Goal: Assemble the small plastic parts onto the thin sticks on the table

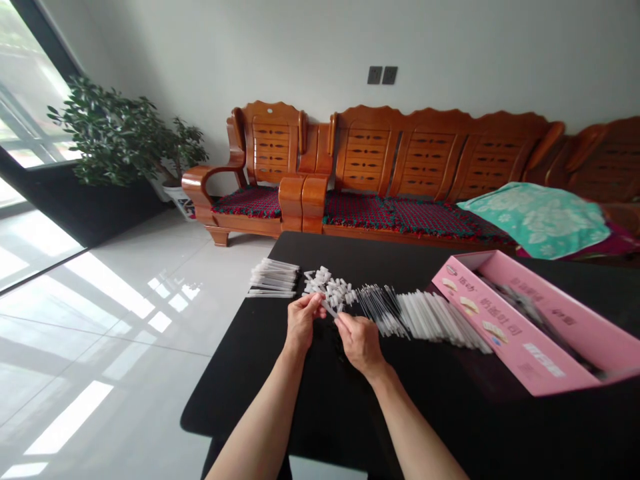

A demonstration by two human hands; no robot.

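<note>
Over the black table, a slim whitish pen barrel [329, 309] is stretched between my two hands. My left hand [301, 321] pinches its upper left end, while my right hand [361, 340] grips the lower right end with closed fingers. Just beyond my fingertips lies a loose heap of small white pen caps [337, 290]. To the left is a row of long whitish pens [274, 277]. Right of the caps are thin dark pen refills [376, 301], and beside them a spread row of translucent white tubes [436, 317]. My fingers hide both ends of the barrel.
A long pink open box [505, 327] stands at the table's right, with greyish contents inside. The black table [245, 380] has its left edge beside the tiled floor [125, 347]. Behind stand a wooden sofa [367, 157], a turquoise cloth [540, 220] and a potted plant [120, 133].
</note>
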